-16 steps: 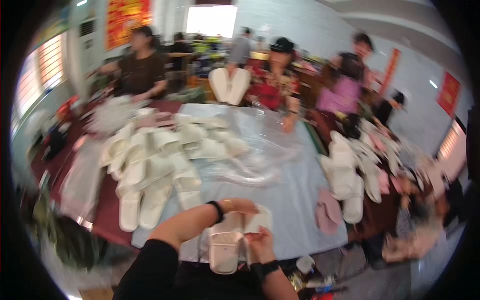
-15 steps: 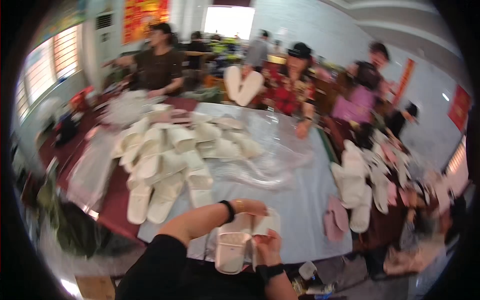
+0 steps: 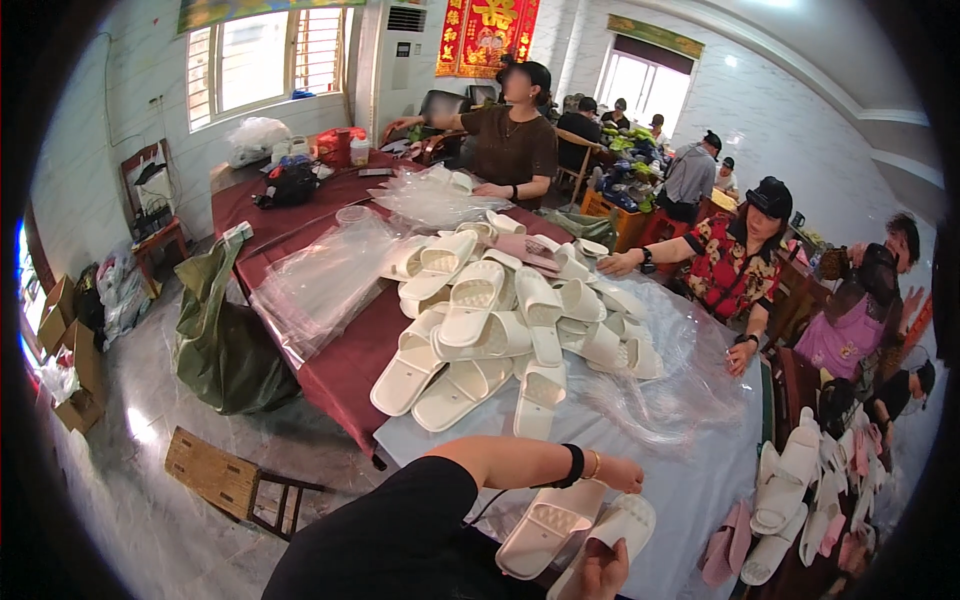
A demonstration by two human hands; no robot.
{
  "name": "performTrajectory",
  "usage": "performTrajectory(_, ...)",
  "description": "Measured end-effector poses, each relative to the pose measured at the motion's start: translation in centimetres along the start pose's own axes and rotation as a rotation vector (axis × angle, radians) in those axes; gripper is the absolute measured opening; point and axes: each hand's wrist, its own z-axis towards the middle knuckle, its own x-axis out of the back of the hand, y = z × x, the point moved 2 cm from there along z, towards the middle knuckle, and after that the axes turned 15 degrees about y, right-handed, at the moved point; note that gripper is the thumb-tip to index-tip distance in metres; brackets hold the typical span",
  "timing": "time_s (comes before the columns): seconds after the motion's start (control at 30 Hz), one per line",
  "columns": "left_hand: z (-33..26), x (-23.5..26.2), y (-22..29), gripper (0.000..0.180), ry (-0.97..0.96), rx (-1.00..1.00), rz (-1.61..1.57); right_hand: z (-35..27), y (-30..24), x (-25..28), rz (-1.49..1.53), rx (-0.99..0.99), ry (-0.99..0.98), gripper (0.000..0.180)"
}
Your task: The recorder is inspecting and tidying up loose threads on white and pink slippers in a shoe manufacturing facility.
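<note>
Two white slippers lie side by side at the table's near edge in front of me: a left slipper (image 3: 547, 528) and a right slipper (image 3: 628, 520). My right hand (image 3: 603, 572) grips the right slipper around its strap, thumb on top. My left hand (image 3: 622, 474) is over the far end of that same slipper, its fingers bent together; what is between them, if anything, is hidden. Beyond my left forearm rises a pile of white slippers (image 3: 480, 290), with a pink slipper (image 3: 528, 250) among them.
Clear plastic bags (image 3: 320, 285) lie left of the pile, more plastic (image 3: 670, 400) to its right. White and pink slippers (image 3: 785, 480) cover the right side. Two co-workers reach over the table's far side. A wooden stool (image 3: 212, 472) and green sack (image 3: 225, 340) stand left.
My view has swung left, so the scene sits further right. The co-worker in the patterned shirt no longer holds up two white slippers; one hand is now at the pile. My hands stay at the slippers.
</note>
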Motion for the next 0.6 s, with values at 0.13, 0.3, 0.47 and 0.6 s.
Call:
performTrajectory(0.13, 0.6, 0.2, 0.7, 0.032, 0.118, 0.007, -0.01, 1.2, -2.2, -1.4, -0.371, 0.177, -0.131, 0.035)
performTrajectory(0.3, 0.7, 0.8, -0.4, 0.029, 0.414, -0.001, 0.055, 1.8, -1.7, -2.2, -0.2, 0.067, -0.049, 0.025)
performTrajectory(0.47, -0.4, 0.6, -0.8, 0.029, 0.41, 0.015, 0.07, 1.7, -2.8, -2.4, -0.808, 0.312, -0.032, 0.028)
performTrajectory(0.6, -1.3, 0.4, 0.6, 0.03, 0.331, -0.002, 0.071, 4.8, -5.2, -4.5, -0.833, 0.797, 0.052, 0.026)
